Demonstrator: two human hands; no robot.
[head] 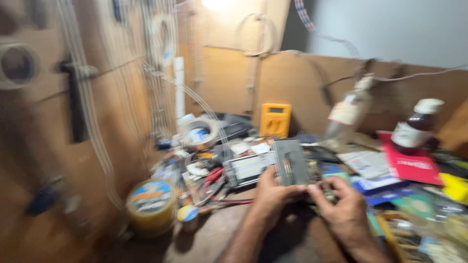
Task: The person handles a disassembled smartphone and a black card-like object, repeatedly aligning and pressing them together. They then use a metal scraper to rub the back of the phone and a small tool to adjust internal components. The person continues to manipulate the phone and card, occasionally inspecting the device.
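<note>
You are holding a flat grey rectangular part (291, 162) upright between your two hands, just above the middle of the cluttered desk (214, 238). The frame is blurred, so its detail is hard to read: it looks like a thin grey plate with a darker mark down its middle, and something small and multicoloured sits just behind its lower right edge.

Your left hand (274, 195) comes up from the bottom of the view, wrist bent, its fingers (291, 191) curled closed around the plate's lower edge. Your right hand (343, 204) reaches in from the lower right, palm turned down, its fingers bent and pinched in at the plate's lower right corner; the blur hides whether they grip the plate itself or the small piece behind it.

Around your hands, a yellow multimeter (275, 120) stands against the back board beyond the plate. A roll of white tape (200, 130) lies to the left of it, and a round yellow tin (151, 203) with a blue-and-orange lid sits near the desk's left front. A dark bottle with a white cap (415, 127) stands at the right, beside a red booklet (412, 165).
</note>
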